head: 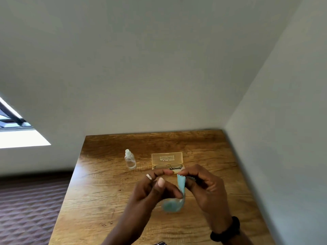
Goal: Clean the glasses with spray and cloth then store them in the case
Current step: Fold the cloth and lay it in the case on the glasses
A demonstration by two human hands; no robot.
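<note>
The pale blue cloth (180,190), zigzag-edged and curled at the bottom, hangs above the table (106,183), pinched by left hand (155,190) and right hand (203,186) fingertips.

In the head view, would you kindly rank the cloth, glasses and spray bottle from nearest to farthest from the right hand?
1. cloth: pinched in the right hand.
2. glasses: just beyond, in the open case.
3. spray bottle: farther left on the table.

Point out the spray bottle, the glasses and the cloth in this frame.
spray bottle (130,160): head view, on its clear body.
glasses (169,166): head view, on the frame's bridge.
cloth (181,183): head view, on the upright strip between both hands.
</note>
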